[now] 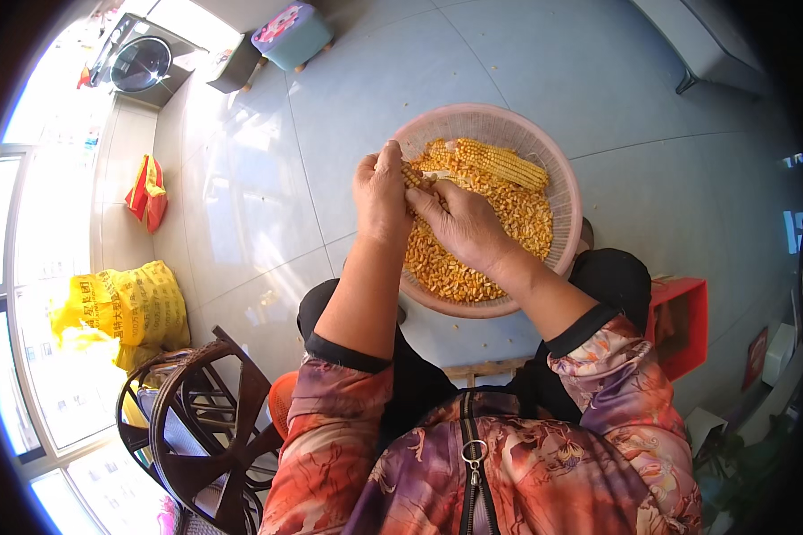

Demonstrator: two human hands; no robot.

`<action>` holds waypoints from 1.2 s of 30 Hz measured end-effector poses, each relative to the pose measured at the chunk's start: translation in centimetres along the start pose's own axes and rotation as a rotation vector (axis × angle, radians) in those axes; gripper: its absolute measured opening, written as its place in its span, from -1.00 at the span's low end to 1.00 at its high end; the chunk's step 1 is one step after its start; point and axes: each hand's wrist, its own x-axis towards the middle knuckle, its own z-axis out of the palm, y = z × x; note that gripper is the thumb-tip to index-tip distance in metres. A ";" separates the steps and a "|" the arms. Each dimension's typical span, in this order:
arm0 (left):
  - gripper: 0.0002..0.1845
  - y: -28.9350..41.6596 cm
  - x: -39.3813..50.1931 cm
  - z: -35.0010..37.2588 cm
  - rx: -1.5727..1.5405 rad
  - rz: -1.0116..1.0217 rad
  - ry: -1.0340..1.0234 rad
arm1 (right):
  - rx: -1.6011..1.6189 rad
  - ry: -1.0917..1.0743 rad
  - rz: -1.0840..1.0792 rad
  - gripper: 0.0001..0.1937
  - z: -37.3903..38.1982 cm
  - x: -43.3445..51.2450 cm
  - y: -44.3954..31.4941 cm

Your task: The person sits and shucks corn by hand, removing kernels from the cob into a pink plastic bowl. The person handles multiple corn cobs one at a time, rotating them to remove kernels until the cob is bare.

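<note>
My left hand (pixel 383 194) grips a partly stripped corn cob (pixel 411 176), its thumb pointing up, over the left side of a round pink plastic basket (pixel 571 200). Against the same cob press the fingers of my right hand (pixel 462 217); how firmly they hold it is hard to tell. Loose yellow kernels (pixel 475 267) fill the bottom of the basket. At its far side lies a cob full of kernels (pixel 502 162), with another partly hidden next to it. The basket sits in front of my knees.
Stray kernels dot the grey tiled floor (pixel 388 87). A red plastic box (pixel 696 328) stands by my right knee. To the left are dark rattan chairs (pixel 241 428), a yellow woven sack (pixel 140 307) and a red bag (pixel 148 194). Padded stools (pixel 294 40) stand farther off.
</note>
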 end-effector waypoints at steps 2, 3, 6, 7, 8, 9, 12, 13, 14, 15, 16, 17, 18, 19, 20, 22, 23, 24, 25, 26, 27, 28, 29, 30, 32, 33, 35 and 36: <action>-0.70 -0.8 0.2 0.0 0.026 -0.011 -0.015 | 0.021 0.074 -0.016 -0.42 0.7 0.4 1.0; -0.70 -0.8 0.0 0.2 0.039 -0.003 0.001 | 0.030 0.114 -0.021 -0.42 1.0 0.6 1.7; -0.70 -0.8 -0.3 0.6 0.096 0.012 0.041 | 0.155 0.132 -0.015 -0.39 1.1 1.4 2.8; -0.71 -0.8 -0.2 0.4 0.126 0.012 0.048 | 0.180 0.113 0.027 -0.38 1.1 1.6 2.9; -0.71 -0.9 0.0 0.2 0.156 0.012 0.055 | 0.203 0.133 0.046 -0.37 1.2 2.1 3.7; -0.71 -1.0 0.0 0.2 0.134 0.018 0.037 | 0.227 0.155 0.066 -0.36 1.3 2.5 4.2; -0.72 -1.1 0.1 0.2 0.089 0.025 0.008 | 0.254 0.170 0.122 -0.35 1.3 2.6 5.1; -0.72 -1.0 0.1 0.3 0.091 0.020 0.015 | 0.255 0.163 0.139 -0.36 1.2 2.5 4.7; -0.72 -0.9 0.1 0.3 0.092 0.016 0.021 | 0.324 0.141 0.117 -0.36 1.3 2.3 4.4; -0.71 -0.9 0.1 0.3 0.092 0.008 0.002 | 0.395 0.122 0.092 -0.35 1.5 2.1 3.8; -0.71 -0.8 0.0 0.1 0.092 0.000 -0.018 | 0.464 0.103 0.067 -0.35 1.4 2.0 3.3; -0.70 -0.8 -0.1 0.0 0.092 -0.008 -0.038 | 0.350 0.065 0.052 -0.35 0.9 1.8 2.7; -0.66 -0.9 -0.4 0.0 0.042 -0.019 -0.079 | 0.238 0.025 0.038 -0.36 0.4 1.5 2.0; -0.62 -0.9 -0.8 0.0 -0.009 -0.030 -0.120 | 0.126 -0.015 0.023 -0.36 0.0 1.4 1.5; -0.57 -0.8 -1.2 0.1 -0.059 -0.040 -0.160 | 0.049 -0.006 0.069 -0.35 -0.1 1.5 1.2; -0.59 -0.6 -1.7 0.7 -0.025 -0.053 -0.142 | 0.154 0.025 0.039 -0.36 0.2 1.3 1.3; -0.60 -0.6 -1.9 0.8 -0.007 -0.058 -0.132 | 0.207 0.040 0.023 -0.37 0.3 1.3 1.3; -0.62 -0.7 -1.8 0.7 0.014 -0.055 -0.110 | 0.218 0.033 0.026 -0.37 0.3 1.3 1.3; -0.64 -0.9 -1.6 0.3 0.035 -0.052 -0.088 | 0.228 0.025 0.030 -0.38 0.3 1.3 1.3; -0.65 -1.2 -1.4 0.0 0.056 -0.049 -0.065 | 0.238 0.017 0.033 -0.38 0.3 1.4 1.3; -0.66 -1.6 -1.2 -0.1 0.065 -0.031 -0.071 | 0.256 0.049 0.034 -0.38 0.4 1.7 2.0; -0.67 -1.9 -1.0 -0.1 0.074 -0.012 -0.081 | 0.273 0.086 0.033 -0.39 0.6 2.2 2.8; -0.67 -2.1 -0.9 0.0 0.083 0.007 -0.090 | 0.291 0.122 0.031 -0.39 0.7 2.5 3.6; -0.68 -2.0 -0.9 -0.1 0.057 0.001 -0.088 | 0.262 0.082 0.027 -0.40 0.5 2.2 3.2; -0.69 -1.8 -1.0 -0.1 0.004 -0.012 -0.086 | 0.499 0.082 0.021 -0.40 1.2 1.9 2.6; -0.70 -1.7 -1.2 -0.1 0.028 -0.014 -0.112 | 0.616 0.083 0.019 -0.40 1.3 1.7 2.4; -0.71 -1.5 -1.7 0.0 0.078 -0.018 -0.164 | 0.542 0.030 0.041 -0.40 0.7 1.7 2.0; -0.71 -1.6 -1.9 -0.2 0.100 0.021 -0.174 | 0.410 0.019 0.035 -0.40 0.6 1.8 2.0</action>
